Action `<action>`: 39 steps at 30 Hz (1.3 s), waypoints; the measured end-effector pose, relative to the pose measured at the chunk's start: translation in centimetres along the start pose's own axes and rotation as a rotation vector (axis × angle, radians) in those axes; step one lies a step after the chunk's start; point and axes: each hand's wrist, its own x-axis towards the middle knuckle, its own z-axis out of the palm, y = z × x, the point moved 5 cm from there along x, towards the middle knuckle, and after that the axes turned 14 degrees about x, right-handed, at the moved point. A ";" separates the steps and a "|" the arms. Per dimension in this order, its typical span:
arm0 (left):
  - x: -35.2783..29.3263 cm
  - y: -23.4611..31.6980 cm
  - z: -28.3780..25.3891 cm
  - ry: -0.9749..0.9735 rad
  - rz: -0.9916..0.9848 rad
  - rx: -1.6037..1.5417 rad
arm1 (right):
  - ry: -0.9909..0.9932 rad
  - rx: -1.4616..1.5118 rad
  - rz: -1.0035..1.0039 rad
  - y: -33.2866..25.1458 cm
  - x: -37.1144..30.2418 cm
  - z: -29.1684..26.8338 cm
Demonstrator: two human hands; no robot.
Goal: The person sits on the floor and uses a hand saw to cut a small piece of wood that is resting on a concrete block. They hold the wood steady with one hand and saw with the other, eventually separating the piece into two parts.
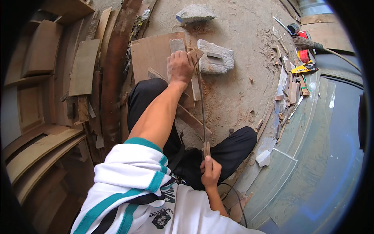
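My right hand [210,171] is wrapped round the wooden handle of a handsaw [202,101], close to my body. The saw's long thin blade shows almost edge-on and runs away from me to a small wooden piece [199,53]. Beside that far end, my left hand [180,67] is closed over a narrow strip of wood [177,45], its fingers bent and partly hidden. Under this hand lies a flat plywood board [150,52]. Another wooden strip [194,120] slants between my knees, passing below the blade.
Two rough concrete blocks [215,62] [194,13] lie on the dusty floor ahead. Planks and wooden panels [83,66] stack up at left. On the right are wood offcuts [293,91], a red tape roll [304,55], a brush [307,42] and glass sheets [272,177].
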 end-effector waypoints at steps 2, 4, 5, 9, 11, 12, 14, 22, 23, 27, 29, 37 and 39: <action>-0.4 -0.2 0.3 -0.002 0.029 0.013 | -0.001 -0.003 -0.041 -1.0 4.5 2.1; -0.1 0.6 0.8 -0.006 0.042 -0.002 | -0.021 -0.004 -0.073 -3.2 16.5 6.4; -0.2 1.7 1.0 -0.019 0.046 -0.019 | -0.030 0.057 -0.108 -4.0 20.4 7.0; -0.2 0.1 0.8 -0.009 0.008 0.019 | -0.042 0.070 -0.087 -2.3 14.4 6.3; 0.2 0.0 0.5 0.002 0.004 0.011 | -0.013 -0.019 -0.044 0.7 4.5 1.6; 0.1 -0.1 0.2 0.004 -0.001 0.014 | -0.029 -0.005 -0.003 0.9 0.8 0.1; 0.2 -0.1 0.1 0.007 0.022 0.027 | -0.016 -0.039 0.009 -0.3 -0.6 -0.1; -0.3 0.6 1.1 0.029 0.027 0.023 | 0.008 -0.011 -0.171 -2.6 16.8 7.0; -0.6 0.0 0.7 0.024 0.016 0.028 | -0.024 -0.012 -0.176 -0.5 12.7 4.9; -0.2 -0.1 0.3 0.033 0.029 0.014 | 0.013 -0.124 0.027 -0.2 -1.6 -0.9; 0.0 -0.1 0.3 0.041 0.048 0.016 | -0.026 -0.064 -0.025 -1.2 3.9 0.9; -0.2 -0.7 0.8 0.101 0.037 0.014 | -0.010 -0.120 -0.193 0.6 10.6 3.8; 0.0 -0.3 0.4 0.063 0.022 -0.001 | -0.004 -0.100 -0.010 0.9 1.3 0.0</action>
